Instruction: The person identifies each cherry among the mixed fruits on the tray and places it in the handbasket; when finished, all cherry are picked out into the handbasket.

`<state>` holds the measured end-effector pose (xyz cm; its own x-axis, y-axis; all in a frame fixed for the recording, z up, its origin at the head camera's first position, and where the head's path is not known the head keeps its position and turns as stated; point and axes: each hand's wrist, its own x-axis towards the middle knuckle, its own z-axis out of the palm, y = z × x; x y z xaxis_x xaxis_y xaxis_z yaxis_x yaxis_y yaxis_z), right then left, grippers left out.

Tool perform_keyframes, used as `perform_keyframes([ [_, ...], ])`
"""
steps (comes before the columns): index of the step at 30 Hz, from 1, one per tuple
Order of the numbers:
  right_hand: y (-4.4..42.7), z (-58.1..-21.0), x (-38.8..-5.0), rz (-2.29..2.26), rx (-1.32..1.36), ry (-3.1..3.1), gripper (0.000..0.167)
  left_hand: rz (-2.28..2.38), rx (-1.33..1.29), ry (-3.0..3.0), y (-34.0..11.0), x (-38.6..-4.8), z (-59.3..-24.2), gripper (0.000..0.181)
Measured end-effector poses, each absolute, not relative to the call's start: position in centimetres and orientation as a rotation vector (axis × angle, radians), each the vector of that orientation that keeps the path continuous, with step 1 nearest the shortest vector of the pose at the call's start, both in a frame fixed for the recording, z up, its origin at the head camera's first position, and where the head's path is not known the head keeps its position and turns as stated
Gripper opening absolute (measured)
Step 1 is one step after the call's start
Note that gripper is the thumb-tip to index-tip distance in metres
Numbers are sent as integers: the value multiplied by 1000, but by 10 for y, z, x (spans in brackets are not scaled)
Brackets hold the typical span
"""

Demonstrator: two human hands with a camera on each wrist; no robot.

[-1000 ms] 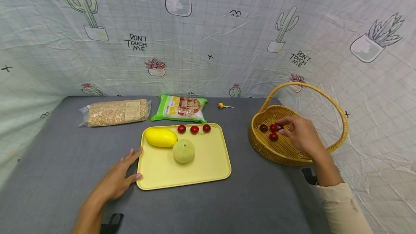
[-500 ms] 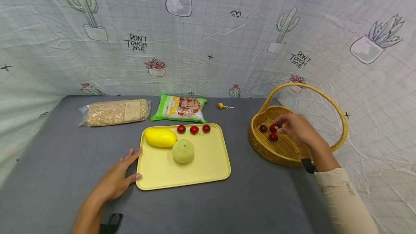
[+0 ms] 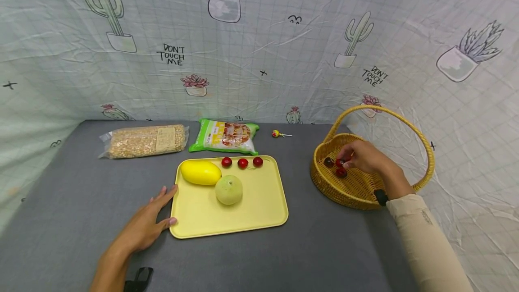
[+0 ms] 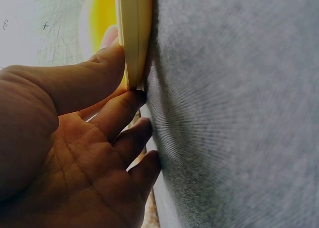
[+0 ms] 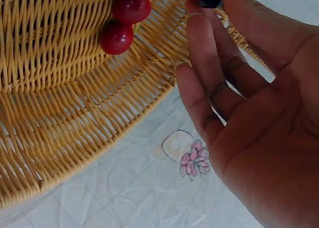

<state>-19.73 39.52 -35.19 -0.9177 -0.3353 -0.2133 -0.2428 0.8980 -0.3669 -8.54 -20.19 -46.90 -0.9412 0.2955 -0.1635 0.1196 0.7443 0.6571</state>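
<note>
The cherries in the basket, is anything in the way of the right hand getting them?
Nothing visible. The right hand is at the cherries, inside the basket, and the handle doesn't cross in front of it.

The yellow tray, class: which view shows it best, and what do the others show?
The head view: it shows nearly the whole yellow tray from above. The left wrist view catches only part of its edge, by the left hand; the right wrist view, none.

Downward head view shares tray (image 3: 259,208) with left wrist close-up, basket (image 3: 329,188) with right.
</note>
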Motion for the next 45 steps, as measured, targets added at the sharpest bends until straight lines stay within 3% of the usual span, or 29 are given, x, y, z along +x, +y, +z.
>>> perform_keyframes([
  [18,401,-380,-219,-502,-506,2687,17,984,330,2698,-202,-85,-468,93],
  [45,394,-388,-221,-490,-503,2712,21,1012,329,2691,-201,-84,-469,93],
])
